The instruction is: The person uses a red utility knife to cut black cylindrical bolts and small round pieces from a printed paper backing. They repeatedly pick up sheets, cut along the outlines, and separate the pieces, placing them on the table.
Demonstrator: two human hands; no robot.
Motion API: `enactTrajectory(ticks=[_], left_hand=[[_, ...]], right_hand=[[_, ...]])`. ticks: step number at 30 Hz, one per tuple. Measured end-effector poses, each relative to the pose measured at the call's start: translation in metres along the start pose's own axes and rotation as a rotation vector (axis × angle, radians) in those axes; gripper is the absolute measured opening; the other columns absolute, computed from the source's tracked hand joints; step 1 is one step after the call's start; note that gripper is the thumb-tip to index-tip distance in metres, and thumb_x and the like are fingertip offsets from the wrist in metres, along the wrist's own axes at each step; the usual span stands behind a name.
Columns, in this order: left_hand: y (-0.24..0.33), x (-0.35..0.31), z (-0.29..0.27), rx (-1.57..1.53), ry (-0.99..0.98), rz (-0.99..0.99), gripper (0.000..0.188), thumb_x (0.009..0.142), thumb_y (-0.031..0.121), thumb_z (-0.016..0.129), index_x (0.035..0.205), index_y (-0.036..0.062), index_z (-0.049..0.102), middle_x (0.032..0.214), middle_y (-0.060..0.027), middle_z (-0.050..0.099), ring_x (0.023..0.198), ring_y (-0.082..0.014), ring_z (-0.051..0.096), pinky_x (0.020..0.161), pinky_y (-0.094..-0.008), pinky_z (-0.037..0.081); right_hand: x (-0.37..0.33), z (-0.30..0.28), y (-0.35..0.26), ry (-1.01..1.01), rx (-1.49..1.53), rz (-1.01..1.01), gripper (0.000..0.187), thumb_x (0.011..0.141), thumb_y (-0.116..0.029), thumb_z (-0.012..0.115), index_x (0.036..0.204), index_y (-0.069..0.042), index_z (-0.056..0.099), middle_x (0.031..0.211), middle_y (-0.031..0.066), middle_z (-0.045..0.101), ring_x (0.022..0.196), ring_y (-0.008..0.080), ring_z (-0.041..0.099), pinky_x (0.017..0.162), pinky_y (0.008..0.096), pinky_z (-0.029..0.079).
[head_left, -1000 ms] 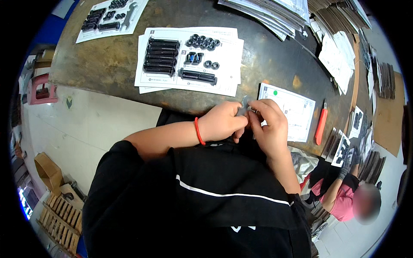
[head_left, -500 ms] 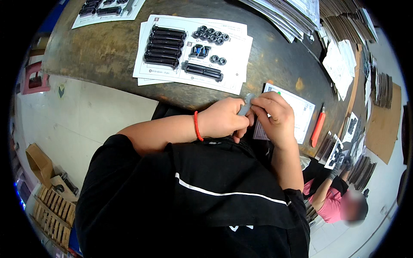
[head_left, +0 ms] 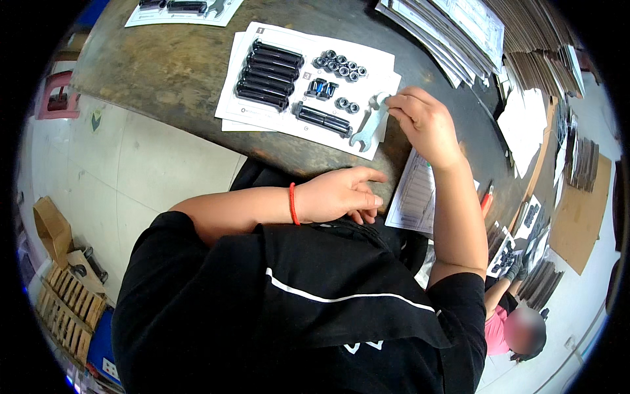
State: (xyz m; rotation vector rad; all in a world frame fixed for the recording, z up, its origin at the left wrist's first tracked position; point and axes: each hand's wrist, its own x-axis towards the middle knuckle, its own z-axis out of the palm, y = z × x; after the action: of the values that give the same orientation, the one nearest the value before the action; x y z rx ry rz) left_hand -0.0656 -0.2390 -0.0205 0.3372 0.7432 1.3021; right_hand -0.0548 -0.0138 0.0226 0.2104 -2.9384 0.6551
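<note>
My right hand (head_left: 420, 118) pinches one end of a silver open-ended wrench (head_left: 371, 123), whose other jaw reaches over the right edge of a printed white card (head_left: 262, 120). Near the table's front edge, my left hand (head_left: 340, 196) holds nothing, its fingers loosely apart, with a red cord bracelet at the wrist. Several long black bolts (head_left: 269, 74) lie in a column on the card. Beside them are a cluster of black nuts (head_left: 340, 64), short bolts with blue patches (head_left: 321, 88), two separate nuts (head_left: 348, 105) and longer black bolts (head_left: 323, 119).
Another hardware card (head_left: 184, 16) lies at the far left. A printed sheet or booklet (head_left: 413, 197) is right of my left hand, with a red-handled cutter (head_left: 487, 201) beyond. Paper stacks (head_left: 453, 39) stand at the back right. A co-worker in pink (head_left: 497, 331) works at the lower right.
My right hand has carried the wrench away from my left hand, forward to the card's right edge. My left hand has let go of it, its fingers now apart.
</note>
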Motion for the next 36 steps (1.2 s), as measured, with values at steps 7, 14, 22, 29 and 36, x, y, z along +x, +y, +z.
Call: enactTrajectory(ticks=[7,14,22,29,36], left_hand=[[0.004,0.002,-0.005,0.028,-0.054,-0.052,0.06,0.1,0.018,0.055,0.15,-0.0003,0.026,0.1,-0.0114,0.064,0.093,-0.0184,0.065,0.078,-0.0299,0.054],[0.006,0.003,-0.006,0.08,-0.061,-0.091,0.06,0.1,0.016,0.054,0.151,0.0005,0.026,0.104,-0.0123,0.063,0.098,-0.019,0.063,0.081,-0.0313,0.054],[-0.001,0.0,0.014,0.224,-0.058,0.036,0.075,0.097,0.014,0.059,0.154,-0.0001,0.012,0.146,-0.0238,0.04,0.136,-0.0301,0.042,0.11,-0.0416,0.041],[0.008,0.021,0.037,0.208,-0.169,-0.028,0.081,0.094,0.012,0.06,0.152,-0.0098,0.008,0.158,-0.0275,0.018,0.147,-0.0354,0.024,0.117,-0.0407,0.028],[0.038,-0.005,0.039,0.308,-0.103,0.413,0.083,0.087,0.014,0.064,0.156,0.0083,0.018,0.161,-0.0112,0.02,0.148,-0.0284,0.021,0.112,-0.0425,0.031]], right_hand=[[0.01,0.012,0.008,-0.025,0.011,-0.021,0.014,0.081,-0.01,0.07,0.095,-0.006,0.071,0.092,0.0076,0.067,0.081,0.0298,0.066,0.071,0.039,0.054],[-0.034,-0.023,-0.003,0.172,0.011,0.335,0.019,0.08,0.0,0.071,0.099,-0.004,0.07,0.092,0.0108,0.066,0.078,0.0261,0.067,0.069,0.0332,0.054],[-0.242,-0.037,0.031,0.409,-0.371,1.061,0.039,0.087,-0.016,0.067,0.12,0.004,0.062,0.121,0.027,0.059,0.111,0.0395,0.059,0.096,0.0462,0.047],[-0.291,0.011,0.008,0.83,0.152,1.267,0.054,0.082,-0.006,0.07,0.132,0.004,0.051,0.123,0.0182,0.059,0.108,0.0277,0.058,0.095,0.0379,0.046],[-0.242,-0.043,0.012,1.051,0.979,1.015,0.053,0.084,0.01,0.058,0.135,0.0,0.05,0.11,0.0121,0.065,0.1,0.0206,0.063,0.09,0.0337,0.05]])
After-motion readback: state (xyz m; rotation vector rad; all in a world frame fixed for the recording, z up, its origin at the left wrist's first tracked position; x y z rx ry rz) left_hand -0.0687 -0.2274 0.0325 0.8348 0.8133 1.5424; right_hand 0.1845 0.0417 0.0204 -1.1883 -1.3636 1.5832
